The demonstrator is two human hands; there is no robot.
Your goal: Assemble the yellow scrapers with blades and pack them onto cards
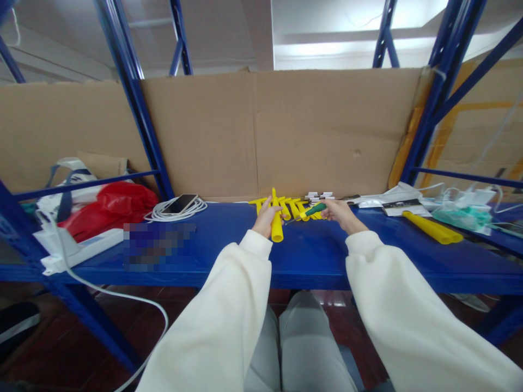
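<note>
The left grip [265,218] clasped a yellow tubular part [277,231]; the right grip [338,212] clasped a green-handled tool [314,210] directed toward the left grip. Yellow pieces [295,209] lay on the bench [224,231] between both grips.

Brown cardboard [327,130] backs the blue metal rack [229,226] above reddish flooring [344,321].

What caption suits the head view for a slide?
Left hand holding a yellow tube, right hand a green-handled tool, above a blue worktop backed by cardboard.
</note>
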